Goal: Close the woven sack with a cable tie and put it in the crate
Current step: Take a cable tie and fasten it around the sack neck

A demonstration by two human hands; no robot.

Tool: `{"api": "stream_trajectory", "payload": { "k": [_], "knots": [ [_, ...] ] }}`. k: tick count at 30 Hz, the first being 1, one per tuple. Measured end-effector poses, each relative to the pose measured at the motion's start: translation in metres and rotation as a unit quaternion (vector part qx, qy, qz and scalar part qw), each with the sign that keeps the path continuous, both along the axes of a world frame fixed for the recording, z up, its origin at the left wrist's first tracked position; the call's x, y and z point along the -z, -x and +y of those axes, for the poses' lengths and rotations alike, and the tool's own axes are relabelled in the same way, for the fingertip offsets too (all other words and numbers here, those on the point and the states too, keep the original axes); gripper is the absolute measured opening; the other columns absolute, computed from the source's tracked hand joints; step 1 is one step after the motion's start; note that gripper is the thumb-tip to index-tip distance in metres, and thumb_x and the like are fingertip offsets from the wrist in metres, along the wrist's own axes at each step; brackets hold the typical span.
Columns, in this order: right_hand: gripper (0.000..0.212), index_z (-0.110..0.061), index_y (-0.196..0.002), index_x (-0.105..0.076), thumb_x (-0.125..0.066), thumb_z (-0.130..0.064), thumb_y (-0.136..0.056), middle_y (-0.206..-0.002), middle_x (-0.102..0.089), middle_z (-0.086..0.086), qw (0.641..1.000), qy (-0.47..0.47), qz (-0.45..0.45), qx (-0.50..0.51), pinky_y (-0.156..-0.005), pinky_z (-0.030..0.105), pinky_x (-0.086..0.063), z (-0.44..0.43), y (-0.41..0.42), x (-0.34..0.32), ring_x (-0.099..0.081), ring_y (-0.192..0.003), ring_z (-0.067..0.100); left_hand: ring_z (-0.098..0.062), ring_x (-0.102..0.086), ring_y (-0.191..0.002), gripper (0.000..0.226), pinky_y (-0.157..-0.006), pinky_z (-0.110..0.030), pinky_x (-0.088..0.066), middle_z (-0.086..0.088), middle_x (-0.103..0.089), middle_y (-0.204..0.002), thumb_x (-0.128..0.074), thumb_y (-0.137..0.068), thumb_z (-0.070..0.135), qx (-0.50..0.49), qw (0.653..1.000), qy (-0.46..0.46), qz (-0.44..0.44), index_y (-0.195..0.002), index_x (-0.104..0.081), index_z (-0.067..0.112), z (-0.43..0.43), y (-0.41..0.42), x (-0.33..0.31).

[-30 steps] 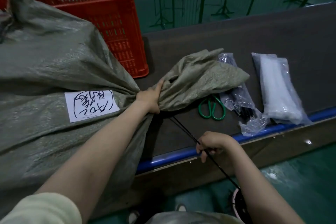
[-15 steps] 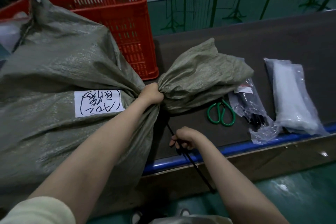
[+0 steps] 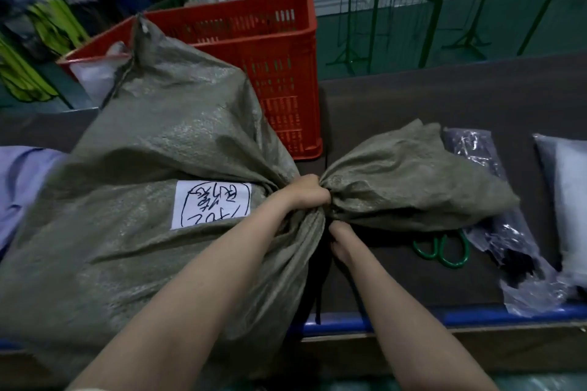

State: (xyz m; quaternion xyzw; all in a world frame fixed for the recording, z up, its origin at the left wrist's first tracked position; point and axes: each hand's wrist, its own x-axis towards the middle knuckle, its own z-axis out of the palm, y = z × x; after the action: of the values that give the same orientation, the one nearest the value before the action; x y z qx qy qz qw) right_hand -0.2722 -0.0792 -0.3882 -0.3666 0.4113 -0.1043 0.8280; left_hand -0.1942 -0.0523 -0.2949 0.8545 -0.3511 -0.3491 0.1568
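Observation:
A big grey-green woven sack (image 3: pixel 152 174) with a white handwritten label (image 3: pixel 211 208) lies on the dark table. My left hand (image 3: pixel 306 190) is clenched around its gathered neck, and the loose mouth (image 3: pixel 409 181) fans out to the right. Just under the neck sits my right hand (image 3: pixel 340 240), fingers closed on a black cable tie (image 3: pixel 317 301) whose tail hangs down over the blue table edge. The tie's head end is hidden under the neck. A red plastic crate (image 3: pixel 279 73) stands behind the sack.
Green-handled scissors (image 3: pixel 444 251) lie right of the neck. Beside them is a clear bag of black cable ties (image 3: pixel 508 232), then a bag of white ties (image 3: pixel 571 200) at the right edge. A blue rim (image 3: pixel 476 314) runs along the table front. Green metal racks (image 3: pixel 397 9) stand behind.
My right hand has slid up the cable tie from the table edge to just below the sack's neck. The left hand kept its grip. The view shifted left and closer.

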Motion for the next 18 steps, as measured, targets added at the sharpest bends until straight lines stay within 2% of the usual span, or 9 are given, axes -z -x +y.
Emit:
{"api": "stream_trajectory", "payload": {
  "k": [2, 4, 6, 8, 10, 13, 14, 15, 18],
  "knots": [
    [0.039, 0.0, -0.135, -0.044, -0.037, -0.007, -0.097, -0.138, -0.05, 0.018, 0.998, -0.029, -0.038, 0.028, -0.09, 0.032, -0.044, -0.001, -0.003, 0.004, -0.051, -0.116, 0.03, -0.027, -0.057, -0.096, 0.038, -0.072, -0.028, -0.041, -0.011, -0.058, -0.103, -0.057, -0.073, 0.016, -0.024, 1.0, -0.008, 0.006, -0.108, -0.056, 0.001, 0.0, 0.0, 0.002],
    [0.04, -0.001, -0.136, -0.043, -0.037, -0.008, -0.097, -0.137, -0.049, 0.015, 0.998, -0.023, -0.049, 0.016, -0.092, 0.033, -0.043, -0.003, -0.003, 0.006, -0.051, -0.12, 0.033, -0.029, -0.056, -0.105, 0.058, -0.075, -0.027, -0.042, -0.016, -0.056, -0.117, -0.06, -0.071, 0.02, -0.055, 0.998, -0.02, 0.007, -0.123, -0.046, -0.003, -0.002, -0.003, 0.005],
    [0.037, -0.003, -0.132, -0.046, -0.037, -0.009, -0.098, -0.123, -0.054, 0.012, 0.999, -0.025, -0.045, -0.012, -0.081, 0.027, -0.048, -0.004, -0.001, 0.005, -0.06, -0.096, 0.026, -0.031, -0.051, -0.118, 0.081, -0.085, -0.03, -0.045, -0.016, -0.049, -0.131, -0.062, -0.067, 0.021, -0.054, 0.997, -0.032, 0.044, -0.139, -0.029, 0.002, -0.001, -0.005, 0.002],
    [0.029, -0.011, -0.123, -0.049, -0.039, -0.006, -0.096, -0.105, -0.063, 0.009, 0.999, -0.009, -0.036, -0.031, -0.064, 0.02, -0.053, -0.005, 0.001, 0.006, -0.061, -0.075, 0.015, -0.028, -0.057, -0.11, 0.08, -0.092, -0.037, -0.05, -0.012, -0.057, -0.121, -0.063, -0.059, 0.018, -0.03, 0.993, -0.012, 0.115, -0.135, -0.039, 0.009, 0.0, -0.009, -0.002],
    [0.029, -0.011, -0.122, -0.052, -0.042, -0.005, -0.095, -0.084, -0.072, 0.002, 0.999, 0.019, -0.025, -0.016, -0.059, 0.017, -0.055, -0.007, 0.0, 0.009, -0.066, -0.066, 0.01, -0.025, -0.06, -0.101, 0.077, -0.091, -0.041, -0.052, -0.011, -0.06, -0.11, -0.068, -0.053, 0.018, -0.033, 0.986, 0.01, 0.166, -0.125, -0.047, 0.006, 0.001, -0.011, -0.003],
    [0.038, -0.009, -0.132, -0.049, -0.046, -0.018, -0.095, -0.118, -0.063, 0.006, 0.995, 0.094, -0.017, -0.022, -0.083, 0.026, -0.052, -0.01, 0.002, 0.006, -0.063, -0.101, 0.018, -0.025, -0.058, -0.108, 0.089, -0.089, -0.036, -0.052, -0.011, -0.053, -0.12, -0.078, -0.054, 0.028, -0.088, 0.981, 0.026, 0.172, -0.13, -0.037, 0.004, 0.002, -0.013, -0.002],
    [0.039, -0.01, -0.132, -0.05, -0.046, -0.023, -0.095, -0.123, -0.06, 0.007, 0.993, 0.112, -0.001, -0.034, -0.083, 0.026, -0.051, -0.009, 0.005, 0.004, -0.06, -0.109, 0.021, -0.024, -0.059, -0.106, 0.086, -0.089, -0.035, -0.052, -0.011, -0.055, -0.118, -0.079, -0.058, 0.029, -0.095, 0.98, 0.028, 0.175, -0.13, -0.038, 0.003, 0.001, -0.015, -0.002],
    [0.036, -0.011, -0.128, -0.053, -0.046, -0.024, -0.095, -0.118, -0.062, 0.007, 0.991, 0.12, 0.023, -0.045, -0.074, 0.023, -0.051, -0.007, 0.009, 0.003, -0.061, -0.105, 0.023, -0.023, -0.062, -0.101, 0.078, -0.088, -0.034, -0.052, -0.01, -0.06, -0.112, -0.078, -0.063, 0.03, -0.094, 0.977, 0.024, 0.192, -0.127, -0.043, 0.002, 0.0, -0.017, -0.004],
    [0.018, -0.016, -0.096, -0.06, -0.042, -0.021, -0.096, -0.076, -0.06, 0.002, 0.98, 0.151, 0.084, -0.098, -0.037, 0.012, -0.035, -0.001, 0.023, -0.001, -0.054, -0.055, 0.01, -0.021, -0.062, -0.104, 0.056, -0.097, -0.035, -0.048, -0.008, -0.065, -0.111, -0.075, -0.069, 0.036, -0.056, 0.968, -0.016, 0.246, -0.115, -0.058, 0.011, 0.003, -0.021, -0.02]
  ]
}}
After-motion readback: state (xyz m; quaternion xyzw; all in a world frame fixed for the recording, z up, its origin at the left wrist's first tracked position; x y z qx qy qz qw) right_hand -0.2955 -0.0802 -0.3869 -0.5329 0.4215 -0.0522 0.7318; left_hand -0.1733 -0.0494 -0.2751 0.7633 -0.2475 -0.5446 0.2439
